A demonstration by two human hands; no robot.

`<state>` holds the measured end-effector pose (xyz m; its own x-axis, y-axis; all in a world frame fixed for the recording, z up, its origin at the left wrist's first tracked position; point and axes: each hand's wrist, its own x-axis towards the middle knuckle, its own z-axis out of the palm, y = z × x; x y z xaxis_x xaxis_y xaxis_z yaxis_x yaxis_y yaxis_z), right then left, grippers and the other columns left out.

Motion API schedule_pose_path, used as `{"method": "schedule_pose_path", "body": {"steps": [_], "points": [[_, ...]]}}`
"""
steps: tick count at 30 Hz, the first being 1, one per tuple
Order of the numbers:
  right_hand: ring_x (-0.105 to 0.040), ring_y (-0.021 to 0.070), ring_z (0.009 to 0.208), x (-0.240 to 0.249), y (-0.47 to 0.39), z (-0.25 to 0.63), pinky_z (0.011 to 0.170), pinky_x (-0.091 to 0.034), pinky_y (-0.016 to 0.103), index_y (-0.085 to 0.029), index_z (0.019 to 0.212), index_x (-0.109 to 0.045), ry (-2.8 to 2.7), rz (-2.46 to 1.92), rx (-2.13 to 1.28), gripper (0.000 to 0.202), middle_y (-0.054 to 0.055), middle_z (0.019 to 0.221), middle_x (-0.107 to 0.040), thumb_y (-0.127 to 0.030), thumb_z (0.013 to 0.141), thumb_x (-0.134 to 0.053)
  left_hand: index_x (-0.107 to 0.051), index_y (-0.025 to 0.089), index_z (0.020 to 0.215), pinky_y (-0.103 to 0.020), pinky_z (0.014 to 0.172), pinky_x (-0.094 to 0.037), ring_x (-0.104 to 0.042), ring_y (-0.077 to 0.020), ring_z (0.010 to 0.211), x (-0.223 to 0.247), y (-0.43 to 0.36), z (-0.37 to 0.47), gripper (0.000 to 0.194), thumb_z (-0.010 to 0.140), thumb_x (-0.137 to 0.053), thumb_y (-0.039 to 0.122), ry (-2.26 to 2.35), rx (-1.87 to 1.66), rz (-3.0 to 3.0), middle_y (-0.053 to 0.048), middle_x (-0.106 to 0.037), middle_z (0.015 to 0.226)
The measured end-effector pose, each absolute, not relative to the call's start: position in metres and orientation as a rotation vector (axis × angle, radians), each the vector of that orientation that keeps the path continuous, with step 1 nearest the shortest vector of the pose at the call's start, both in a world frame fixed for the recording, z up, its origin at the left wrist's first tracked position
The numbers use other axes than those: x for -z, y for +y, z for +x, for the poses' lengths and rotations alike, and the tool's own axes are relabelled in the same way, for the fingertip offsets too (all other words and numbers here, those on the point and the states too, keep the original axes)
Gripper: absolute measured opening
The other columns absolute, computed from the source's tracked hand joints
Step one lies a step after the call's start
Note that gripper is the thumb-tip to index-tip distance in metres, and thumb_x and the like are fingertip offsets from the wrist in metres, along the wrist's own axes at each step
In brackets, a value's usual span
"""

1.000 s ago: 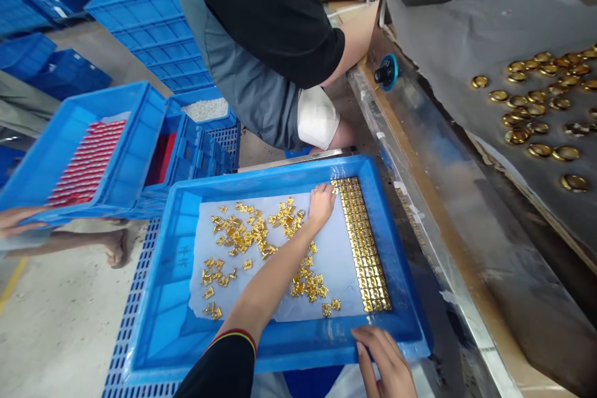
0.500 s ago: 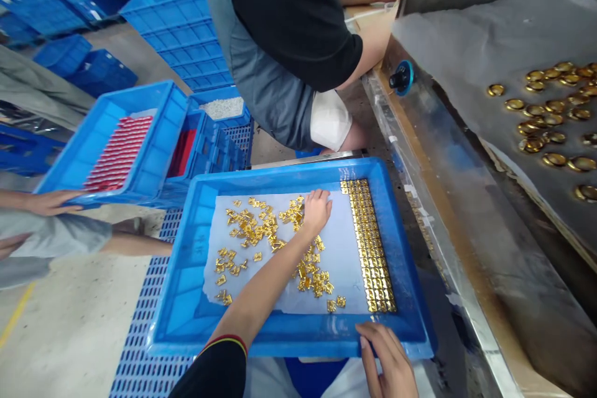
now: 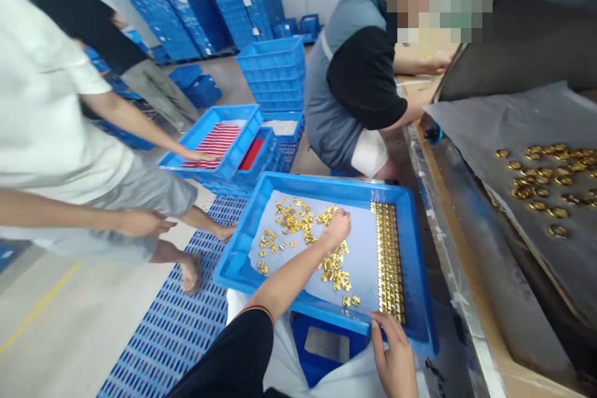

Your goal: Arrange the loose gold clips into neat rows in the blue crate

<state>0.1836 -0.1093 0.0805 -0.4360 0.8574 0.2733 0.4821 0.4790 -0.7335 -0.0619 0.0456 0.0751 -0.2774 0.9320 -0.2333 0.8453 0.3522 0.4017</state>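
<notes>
My left hand (image 3: pixel 339 225) reaches over the middle of a shallow blue tray (image 3: pixel 321 306). Its fingers are curled down beside loose gold metal pieces (image 3: pixel 298 219); whatever they pinch is hidden. My right hand (image 3: pixel 394 348) is at the tray's near right rim, thumb outside and fingers over the edge. Along the tray's right side, small square gold pieces (image 3: pixel 390 261) lie in tight, straight rows. The loose ones are scattered on white paper (image 3: pixel 361 249) to the left, with two apart near the front.
Gold rings (image 3: pixel 536 180) lie on paper over the bench (image 3: pixel 466 298) at right. A seated co-worker (image 3: pixel 347 81) is beyond the tray. A standing person (image 3: pixel 69 118) at left touches a blue crate (image 3: pixel 247 121) of red-and-white strips. Stacked crates (image 3: pixel 275 74) stand behind.
The camera view has tilted up and turned left, showing more of the people and room. My left hand stays over the loose pieces, its fingers more curled; my right hand stays at the rim.
</notes>
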Motion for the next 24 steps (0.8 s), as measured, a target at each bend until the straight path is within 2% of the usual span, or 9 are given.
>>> {"method": "schedule_pose_path", "body": {"steps": [3, 6, 9, 12, 16, 19, 24], "points": [[-0.070, 0.0219, 0.079, -0.079, -0.112, 0.186, 0.069, -0.056, 0.033, -0.020, 0.094, -0.069, -2.104, -1.040, -0.735, 0.037, 0.009, 0.087, -0.073, -0.044, 0.101, -0.041, -0.069, 0.015, 0.101, -0.028, 0.092, -0.050, -0.064, -0.0181, 0.094, -0.098, 0.021, -0.046, 0.027, 0.080, -0.056, 0.005, 2.163, -0.452, 1.499, -0.010, -0.064, 0.106], [-0.070, 0.0227, 0.078, -0.076, -0.115, 0.188, 0.068, -0.055, 0.033, -0.020, 0.092, -0.068, -2.100, -1.003, -0.688, 0.039, 0.009, 0.085, -0.073, -0.047, 0.100, -0.041, -0.071, 0.016, 0.097, -0.029, 0.088, -0.052, -0.063, -0.0160, 0.082, -0.109, -0.018, -0.030, 0.028, 0.073, -0.060, 0.004, 2.049, -0.802, 1.363, -0.006, -0.066, 0.094], [-0.070, 0.0240, 0.077, -0.070, -0.118, 0.190, 0.066, -0.053, 0.033, -0.020, 0.090, -0.068, -2.116, -0.987, -0.638, 0.044, 0.010, 0.083, -0.073, -0.050, 0.100, -0.038, -0.070, 0.016, 0.094, -0.027, 0.075, -0.052, -0.060, -0.0135, 0.071, -0.111, -0.068, -0.017, 0.026, 0.070, -0.062, 0.007, 1.959, -1.058, 1.162, -0.003, -0.066, 0.087], [-0.069, 0.0260, 0.076, -0.065, -0.122, 0.189, 0.067, -0.052, 0.036, -0.019, 0.088, -0.069, -2.132, -0.969, -0.554, 0.049, 0.012, 0.083, -0.073, -0.053, 0.099, -0.034, -0.069, 0.016, 0.093, -0.025, 0.066, -0.049, -0.057, -0.0113, 0.065, -0.112, -0.119, -0.012, 0.024, 0.070, -0.063, 0.009, 1.889, -1.161, 0.985, 0.000, -0.065, 0.080], [-0.067, 0.0284, 0.073, -0.061, -0.130, 0.184, 0.068, -0.049, 0.039, -0.019, 0.084, -0.071, -2.239, -0.984, -0.398, 0.056, 0.014, 0.079, -0.073, -0.053, 0.098, -0.029, -0.068, 0.016, 0.088, -0.027, 0.072, -0.050, -0.060, -0.0140, 0.071, -0.116, -0.176, -0.016, 0.024, 0.066, -0.064, 0.007, 1.951, -1.217, 0.974, 0.000, -0.067, 0.079], [-0.065, 0.0284, 0.070, -0.061, -0.136, 0.182, 0.066, -0.043, 0.039, -0.019, 0.078, -0.072, -2.375, -1.012, -0.266, 0.055, 0.014, 0.075, -0.072, -0.048, 0.098, -0.029, -0.068, 0.016, 0.085, -0.028, 0.077, -0.051, -0.063, -0.0164, 0.080, -0.124, -0.206, -0.021, 0.022, 0.067, -0.063, 0.006, 2.051, -1.240, 0.969, -0.002, -0.069, 0.085], [-0.065, 0.0257, 0.075, -0.071, -0.140, 0.184, 0.069, -0.041, 0.035, -0.018, 0.081, -0.074, -2.486, -1.084, -0.302, 0.046, 0.013, 0.079, -0.074, -0.037, 0.096, -0.034, -0.068, 0.019, 0.095, -0.028, 0.079, -0.052, -0.064, -0.0146, 0.080, -0.137, -0.236, -0.025, 0.026, 0.073, -0.062, 0.008, 2.054, -1.282, 0.989, -0.001, -0.071, 0.088]]}}
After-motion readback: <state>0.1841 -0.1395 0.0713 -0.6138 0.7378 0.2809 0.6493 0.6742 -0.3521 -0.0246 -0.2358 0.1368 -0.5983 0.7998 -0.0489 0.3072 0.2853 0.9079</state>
